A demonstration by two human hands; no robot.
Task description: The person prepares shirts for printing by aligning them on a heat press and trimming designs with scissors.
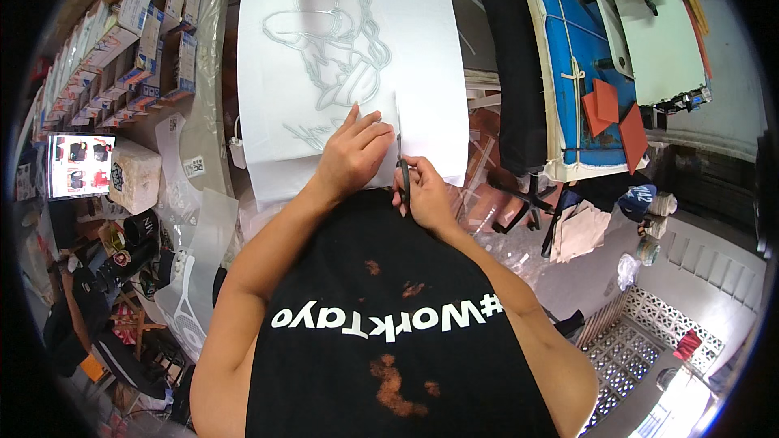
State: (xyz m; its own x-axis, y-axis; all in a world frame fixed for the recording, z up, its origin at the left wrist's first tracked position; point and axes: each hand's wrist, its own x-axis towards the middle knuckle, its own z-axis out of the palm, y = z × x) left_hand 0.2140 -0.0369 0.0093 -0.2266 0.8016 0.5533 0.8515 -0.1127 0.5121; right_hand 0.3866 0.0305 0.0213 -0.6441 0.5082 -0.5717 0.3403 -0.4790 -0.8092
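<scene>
A large white sheet (276, 130) lies before me, bearing a grey outline drawing (337, 40) of a figure. My left hand (355, 150) rests on the sheet below the drawing, its fingers stretched out and pointing away from me. Just to its right, my right hand (422, 191) grips a pair of dark-handled scissors (404, 169) near the sheet's front edge. The blades point away from me and lie along the sheet, right of the drawing. Whether the blades are apart, I cannot tell.
Stacked cardboard boxes (122, 24) stand at the far left, above a lit screen (79, 165). On the right is a blue-topped table (568, 24) with red-orange squares (602, 105). A black chair base (527, 203) and beige pieces (580, 231) are nearer on that side.
</scene>
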